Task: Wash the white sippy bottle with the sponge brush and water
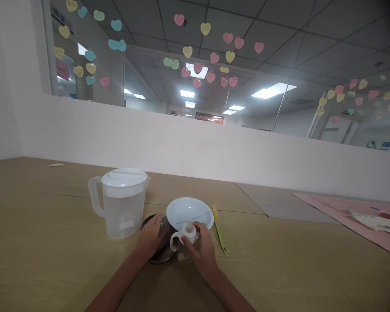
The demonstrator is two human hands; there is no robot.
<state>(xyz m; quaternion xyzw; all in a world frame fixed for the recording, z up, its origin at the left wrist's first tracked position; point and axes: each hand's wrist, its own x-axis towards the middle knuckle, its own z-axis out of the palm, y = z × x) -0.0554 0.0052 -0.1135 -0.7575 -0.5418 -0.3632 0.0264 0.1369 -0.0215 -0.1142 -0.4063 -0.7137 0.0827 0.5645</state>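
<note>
My left hand (150,236) rests on a dark, rounded, shiny object (164,245) just right of the pitcher, its fingers curved over the top. With my right hand (203,249) I grip a small clear bottle (189,231) that has a white collar and a white hooked handle on its left side. The bottle's lower part is hard to make out. Behind it sits a white bowl (186,207) with a thin line or rod across its inside. To the left stands a translucent pitcher (123,212) with a white lid and its handle facing left.
A yellow and green brush-like tool (219,229) lies right of the bowl. On the far right, a pink sheet (344,212) carries a whitish item. A small pale piece (56,164) lies at the back left. A white wall (182,147) borders the table's back.
</note>
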